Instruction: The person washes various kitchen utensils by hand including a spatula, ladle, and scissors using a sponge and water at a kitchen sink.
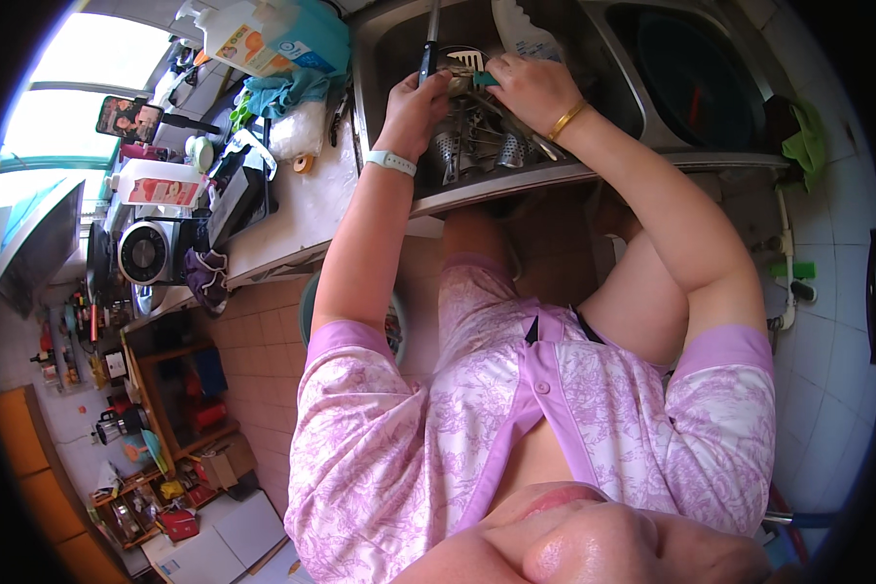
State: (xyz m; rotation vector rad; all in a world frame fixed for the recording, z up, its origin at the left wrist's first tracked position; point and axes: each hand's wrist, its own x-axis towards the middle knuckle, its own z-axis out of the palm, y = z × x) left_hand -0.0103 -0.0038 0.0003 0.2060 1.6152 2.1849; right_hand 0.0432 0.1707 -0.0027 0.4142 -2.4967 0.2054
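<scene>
My left hand (420,109), with a pale watch on its wrist, grips a black-handled metal utensil (428,58) over the left sink basin; its far end runs out of the picture's top. Close by on the right, my right hand (529,91) pinches a small green item (485,78), whose kind I cannot tell. Between the hands shows a slotted metal turner head (469,60). Below them lie metal utensils and perforated steel cutlery holders (511,151) in the basin. A white plastic bottle (527,33) lies behind my right hand.
The sink's front rim (496,186) runs below my forearms. Large detergent bottles (244,40), a teal cloth (281,95) and a plastic bag (298,131) crowd the left counter. A dark round basin (690,80) fills the right sink. A green cloth (804,142) hangs at the right end.
</scene>
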